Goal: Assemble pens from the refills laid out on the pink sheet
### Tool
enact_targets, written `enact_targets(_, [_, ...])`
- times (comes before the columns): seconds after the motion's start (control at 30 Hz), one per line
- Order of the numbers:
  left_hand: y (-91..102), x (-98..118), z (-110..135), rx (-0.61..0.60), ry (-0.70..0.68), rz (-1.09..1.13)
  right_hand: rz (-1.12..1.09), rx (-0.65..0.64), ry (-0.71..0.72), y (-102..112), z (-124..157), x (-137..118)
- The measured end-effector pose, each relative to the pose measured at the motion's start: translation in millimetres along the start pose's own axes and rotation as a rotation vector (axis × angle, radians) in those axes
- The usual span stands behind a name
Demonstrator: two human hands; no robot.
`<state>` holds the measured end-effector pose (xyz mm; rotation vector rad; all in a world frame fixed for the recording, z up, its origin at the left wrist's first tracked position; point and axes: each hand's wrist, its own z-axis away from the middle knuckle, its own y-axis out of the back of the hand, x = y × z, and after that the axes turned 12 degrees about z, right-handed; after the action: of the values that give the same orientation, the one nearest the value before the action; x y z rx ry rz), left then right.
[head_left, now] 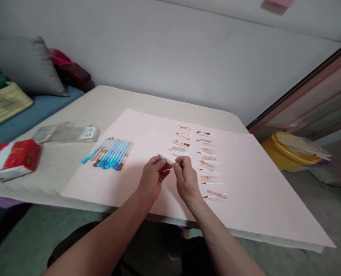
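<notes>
Above the middle of the pink sheet, my left hand (153, 177) pinches a pale grey pen barrel (165, 159) between thumb and fingers. Its right end meets the fingertips of my right hand (186, 176), which are closed around that end; a small part inside them would be hidden. To the right lie two columns of pens taken apart, barrel pieces (208, 158) beside thin white refills with dark tips (212, 183). A row of whole pens (112, 153), blue, teal, brown and tan, lies side by side left of my hands.
The pink sheet (262, 184) covers much of the pale table (158, 100). At left are a clear plastic package (63, 132) and a red tissue pack (12, 158). A grey cushion (29, 65) rests behind; a yellow bucket (288, 151) stands on the floor at right.
</notes>
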<state>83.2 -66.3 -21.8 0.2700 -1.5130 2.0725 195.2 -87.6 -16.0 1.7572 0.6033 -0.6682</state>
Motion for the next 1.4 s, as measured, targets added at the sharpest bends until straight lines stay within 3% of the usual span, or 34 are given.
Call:
enact_targets(0.37, [-2.8, -3.7, 5.8, 0.001, -0.079, -0.084, -0.208, 0.086, -0.059, -15.1, 1.4, -0.4])
enact_targets(0.67, [0.1, -8.5, 4.6, 0.037, -0.048, -0.107, -0.211, 0.033, -0.085, -12.1, -2.6, 2.4])
enact_targets(0.97, [5.6, -15.5, 0.4, 0.095, 0.025, 0.051, -0.351, -0.083, -0.178, -15.5, -3.4, 4.9])
enact_targets(1.1, [10.1, -14.7, -8.3, 0.182, 0.044, 0.153, -0.430, -0.060, -0.140, -9.3, -11.7, 18.4])
enact_targets(1.17, [10.1, -11.6, -11.8, 0.224, 0.052, 0.185, -0.308, 0.016, -0.110, -2.7, -22.0, 35.0])
enact_targets(1.27, [8.4, -4.3, -14.8, 0.268, 0.046, 0.214, 0.146, 0.184, -0.099, 4.2, -40.2, 67.4])
enact_targets(1.33, [7.3, 0.6, -16.0, 0.281, 0.021, 0.224, 0.484, 0.108, -0.070, 2.1, -48.1, 86.3])
enact_targets(1.4, [6.6, 4.1, -16.9, 0.289, -0.010, 0.228, 0.653, 0.011, -0.062, -5.9, -50.5, 98.0])
